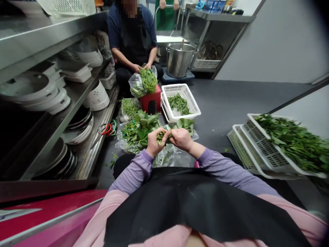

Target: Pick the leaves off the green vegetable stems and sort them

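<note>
My left hand (155,143) is wrapped around a bunch of leafy greens (160,138), its cut stem ends turned toward me. Close against the bunch's right side, my right hand (182,139) is closed with fingers curled in; what it pinches is hidden. Broad green leaves (146,125) spread just beyond my left hand, and more leaves (185,124) show behind the right one. Under both hands lies a clear plastic bag (168,156) with bits of greens inside.
Across from me a seated person (132,37) handles greens (148,79) over a red box (151,99). White baskets hold greens ahead (194,103) and at right (259,154). Red-handled scissors (104,132) rest on the left shelf edge (89,161). A steel pot (180,60) stands behind.
</note>
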A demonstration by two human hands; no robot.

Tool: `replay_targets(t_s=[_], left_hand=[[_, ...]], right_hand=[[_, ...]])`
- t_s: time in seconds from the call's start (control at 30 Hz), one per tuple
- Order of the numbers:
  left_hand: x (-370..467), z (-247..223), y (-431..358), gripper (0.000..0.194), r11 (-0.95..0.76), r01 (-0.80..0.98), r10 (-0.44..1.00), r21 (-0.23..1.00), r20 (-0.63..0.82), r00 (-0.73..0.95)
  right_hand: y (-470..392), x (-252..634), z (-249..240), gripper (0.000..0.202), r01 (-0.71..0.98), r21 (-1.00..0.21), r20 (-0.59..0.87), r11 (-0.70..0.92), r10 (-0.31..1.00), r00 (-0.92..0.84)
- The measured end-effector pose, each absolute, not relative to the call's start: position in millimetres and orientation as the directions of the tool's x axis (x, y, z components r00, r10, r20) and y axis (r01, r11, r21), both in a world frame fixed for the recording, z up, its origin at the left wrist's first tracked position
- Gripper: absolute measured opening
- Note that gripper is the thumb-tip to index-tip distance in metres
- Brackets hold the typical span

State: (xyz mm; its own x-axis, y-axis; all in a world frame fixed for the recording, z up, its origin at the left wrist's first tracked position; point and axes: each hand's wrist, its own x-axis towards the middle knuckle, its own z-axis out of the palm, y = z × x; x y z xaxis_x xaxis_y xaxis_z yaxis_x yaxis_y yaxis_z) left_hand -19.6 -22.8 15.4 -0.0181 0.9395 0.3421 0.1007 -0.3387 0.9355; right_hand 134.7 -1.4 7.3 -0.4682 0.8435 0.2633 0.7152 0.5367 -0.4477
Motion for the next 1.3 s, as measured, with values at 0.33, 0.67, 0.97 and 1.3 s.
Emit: replay_targets(t_s=[0.33, 0.67, 0.97, 1.3], left_hand=[[-22, 9, -14, 0.024, -0.279, 0.087, 0.957, 0.956, 0.284, -0.055], [-31, 6, -7, 0.023, -0.257, 0.065, 0.966, 0.964, 0.257, 0.004], [-26, 10, -17, 0.015, -0.315, 0.19, 0.946, 0.93, 0.323, -0.013], [-101, -22, 58, 0.03, 0.156, -0.252, 0.895, 0.955, -0.245, -0.373]], right_hand=[[-2, 141, 16, 0.029, 0.508, -0.802, 0.065, 0.314, 0.891, -0.449], [-1, 145, 16, 0.021, 0.174, -0.969, -0.229, -0.175, 0.902, -0.366], [22, 145, -1, 0.023, 0.512, -0.859, 0.039, 0.006, 0.998, 0.055], [15, 189, -9, 0.024, 0.727, -0.658, 0.049, 0.195, 0.975, -0.217]])
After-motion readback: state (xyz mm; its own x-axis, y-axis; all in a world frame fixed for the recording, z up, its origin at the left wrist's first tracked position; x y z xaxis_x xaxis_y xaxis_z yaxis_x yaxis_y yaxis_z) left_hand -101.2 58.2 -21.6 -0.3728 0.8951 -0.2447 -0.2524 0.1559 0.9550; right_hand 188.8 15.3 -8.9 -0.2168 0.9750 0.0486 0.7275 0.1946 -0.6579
